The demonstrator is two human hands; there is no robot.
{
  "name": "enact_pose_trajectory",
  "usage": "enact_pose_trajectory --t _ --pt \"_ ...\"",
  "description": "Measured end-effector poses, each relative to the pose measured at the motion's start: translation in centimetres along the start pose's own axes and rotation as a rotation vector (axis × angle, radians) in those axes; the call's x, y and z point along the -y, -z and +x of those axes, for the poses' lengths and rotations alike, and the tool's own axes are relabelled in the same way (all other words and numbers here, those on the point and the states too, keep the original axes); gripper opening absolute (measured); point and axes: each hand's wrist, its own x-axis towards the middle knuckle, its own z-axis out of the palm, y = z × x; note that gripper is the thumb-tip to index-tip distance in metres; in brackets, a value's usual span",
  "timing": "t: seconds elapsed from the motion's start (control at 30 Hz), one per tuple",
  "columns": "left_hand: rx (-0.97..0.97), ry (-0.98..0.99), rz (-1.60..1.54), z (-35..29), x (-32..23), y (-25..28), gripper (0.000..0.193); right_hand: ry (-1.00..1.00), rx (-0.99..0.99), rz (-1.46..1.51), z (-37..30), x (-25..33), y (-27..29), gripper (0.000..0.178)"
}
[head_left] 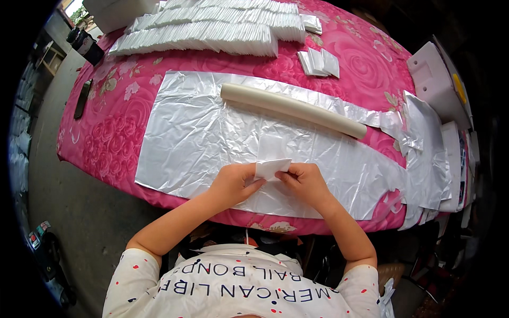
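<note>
Between my two hands is a small folded white plastic packet (272,168), held up over the table's near side. My left hand (236,183) grips its left edge, thumb pointing in toward the middle. On the other edge, my right hand (303,182) pinches the packet between thumb and fingers. Under both hands a large silvery-white plastic bag (185,127) lies spread flat, creased all over. A long pale cardboard tube (291,110) rests across its upper part, slanting down to the right.
Long rows of folded white packets (207,37) fill the far side, with a few loose packets (319,62) nearby. More plastic bags (427,153) and a white foam box (435,77) are at right. A dark phone-like object (83,99) and black bottle (85,45) sit left on the pink cloth (114,143).
</note>
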Motion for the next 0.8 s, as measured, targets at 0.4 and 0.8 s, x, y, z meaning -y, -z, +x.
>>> enact_pose_trajectory --t 0.4,0.8 --pt "-0.281 -0.656 0.105 -2.2 0.2 -1.1 0.018 0.839 -0.512 -0.467 -5.0 -1.5 -2.4 0.023" --pt "-0.22 -0.784 0.262 -2.8 -0.1 -1.3 0.02 0.831 -0.518 -0.615 -6.1 -1.5 -2.6 0.016"
